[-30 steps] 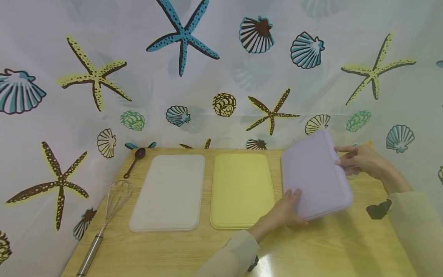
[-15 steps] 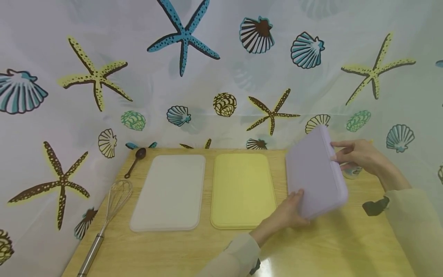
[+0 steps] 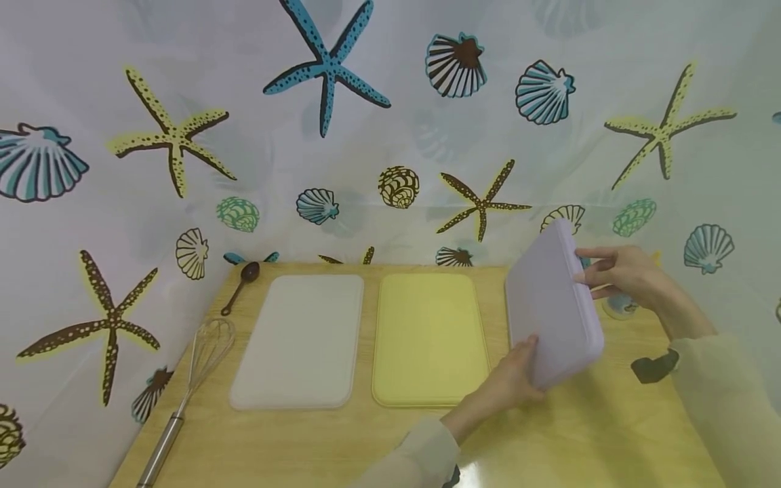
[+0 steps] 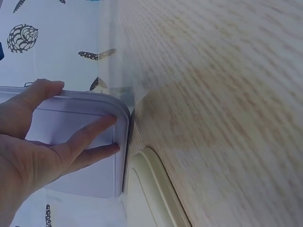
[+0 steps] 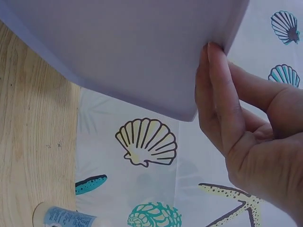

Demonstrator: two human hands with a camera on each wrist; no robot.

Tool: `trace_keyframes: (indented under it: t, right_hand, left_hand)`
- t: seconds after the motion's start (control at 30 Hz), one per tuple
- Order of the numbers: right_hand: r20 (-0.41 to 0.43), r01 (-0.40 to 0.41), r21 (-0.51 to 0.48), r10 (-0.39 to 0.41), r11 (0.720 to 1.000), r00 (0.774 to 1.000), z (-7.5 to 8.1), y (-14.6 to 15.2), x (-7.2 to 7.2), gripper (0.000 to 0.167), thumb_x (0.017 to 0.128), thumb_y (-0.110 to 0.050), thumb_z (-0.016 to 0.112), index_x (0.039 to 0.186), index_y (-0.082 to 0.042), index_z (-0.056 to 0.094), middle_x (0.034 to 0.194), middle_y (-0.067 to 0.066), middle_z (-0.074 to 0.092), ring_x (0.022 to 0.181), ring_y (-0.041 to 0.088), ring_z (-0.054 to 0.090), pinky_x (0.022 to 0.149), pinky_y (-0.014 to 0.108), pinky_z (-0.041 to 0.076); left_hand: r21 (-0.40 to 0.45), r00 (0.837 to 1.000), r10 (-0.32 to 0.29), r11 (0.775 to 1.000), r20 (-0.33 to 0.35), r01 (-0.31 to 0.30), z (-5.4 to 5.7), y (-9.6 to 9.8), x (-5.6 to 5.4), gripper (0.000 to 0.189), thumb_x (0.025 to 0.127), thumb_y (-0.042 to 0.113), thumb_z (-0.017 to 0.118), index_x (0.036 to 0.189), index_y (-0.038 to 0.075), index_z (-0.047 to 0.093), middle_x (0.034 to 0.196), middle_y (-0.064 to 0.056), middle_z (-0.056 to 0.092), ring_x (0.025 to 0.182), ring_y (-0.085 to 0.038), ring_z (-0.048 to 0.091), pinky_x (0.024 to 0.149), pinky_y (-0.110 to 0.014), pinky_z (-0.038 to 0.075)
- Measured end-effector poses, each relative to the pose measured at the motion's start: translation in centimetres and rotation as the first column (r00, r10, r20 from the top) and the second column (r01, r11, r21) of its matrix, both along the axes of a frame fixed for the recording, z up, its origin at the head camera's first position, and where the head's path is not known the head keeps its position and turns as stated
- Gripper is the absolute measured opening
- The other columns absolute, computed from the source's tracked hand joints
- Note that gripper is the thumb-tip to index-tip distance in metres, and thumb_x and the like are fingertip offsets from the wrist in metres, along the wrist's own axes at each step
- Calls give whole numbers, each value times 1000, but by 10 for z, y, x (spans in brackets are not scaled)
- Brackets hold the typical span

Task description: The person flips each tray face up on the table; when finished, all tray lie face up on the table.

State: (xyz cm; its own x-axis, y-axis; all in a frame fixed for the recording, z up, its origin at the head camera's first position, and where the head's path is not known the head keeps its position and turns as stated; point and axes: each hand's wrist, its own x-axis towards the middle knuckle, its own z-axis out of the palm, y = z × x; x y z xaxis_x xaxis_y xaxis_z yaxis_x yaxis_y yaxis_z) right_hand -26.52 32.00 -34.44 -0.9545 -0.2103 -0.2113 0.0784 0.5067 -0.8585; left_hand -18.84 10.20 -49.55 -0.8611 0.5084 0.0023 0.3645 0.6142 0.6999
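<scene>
A lavender rectangular plastic tray (image 3: 546,305) is tilted up steeply on its left long side at the right of the table. My left hand (image 3: 509,379) grips its near end, thumb by the edge and fingers on the face. In the left wrist view, two fingertips of that hand (image 4: 57,146) press near the tray's corner. My right hand (image 3: 631,278) pinches the raised right edge between thumb and fingers. From the right wrist view, the smooth other face of the tray (image 5: 118,52) shows beside those fingers. A yellow tray (image 3: 430,339) lies flat just left of it.
A white tray (image 3: 299,339) lies flat left of the yellow one. Further left are a dark spoon (image 3: 241,285) and a metal whisk (image 3: 189,393). A bottle with a blue label (image 5: 66,216) is behind my right hand. A shell-patterned curtain (image 3: 366,156) closes off the back.
The lavender tray has tipped up more steeply, its right edge swinging up and leftward. My right hand has moved left with it, showing more of the bottle. My left hand has barely shifted.
</scene>
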Motion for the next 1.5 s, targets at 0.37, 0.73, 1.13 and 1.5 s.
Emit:
trace_keyframes:
  t: [0.37,0.73,1.13,1.5]
  right_hand:
    - [-16,18,-45,-19,999,1000,3,-9,3,72,88,-13,71,146,3,34,100,11,69,82,16,69,75,38,59]
    - [-26,9,-26,-10,1000,1000,1,-19,4,71,88,-13,71,147,0,34,101,12,69,80,15,69,74,37,59]
    - [-7,12,-28,-13,1000,1000,5,-28,0,74,88,-12,70,150,-5,30,97,9,67,83,16,68,76,37,59]
    - [29,8,-69,-6,998,1000,1,-34,-2,70,92,-6,63,152,-7,26,94,4,67,82,17,68,78,32,58]
  left_hand:
    - [75,992,-57,995,-117,66,12,1,-1,100,70,12,83,151,3,25,142,-13,47,124,-19,51,99,-22,43]
    - [164,987,-57,983,-153,82,25,1,8,103,73,9,80,154,8,17,148,-15,40,128,-21,47,99,-24,44]
    - [256,968,-71,957,-239,133,52,-1,11,109,77,4,77,156,19,4,154,-15,29,131,-22,42,93,-23,47]
    - [171,958,-41,981,-284,93,70,-6,14,93,79,9,75,154,22,22,149,-22,35,124,-24,49,93,-24,48]
